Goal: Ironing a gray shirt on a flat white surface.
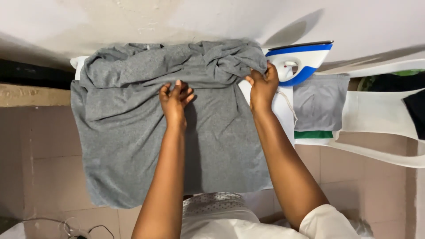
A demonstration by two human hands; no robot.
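Observation:
A grey garment (133, 132) is spread over a white ironing board (283, 110), its far part bunched in folds along the wall side. My left hand (175, 98) pinches a fold of the grey fabric near the middle. At the garment's right edge my right hand (263, 86) grips the bunched cloth, close to the iron. A white and blue iron (305, 59) stands on its heel at the board's far right corner, with its cord hanging down beside my right wrist.
A white plastic chair (376, 115) stands to the right, holding a folded grey cloth (319, 102) over a green one, with dark clothes further right. Pale floor tiles lie below. Cables (71, 228) lie at the bottom left. The wall runs along the top.

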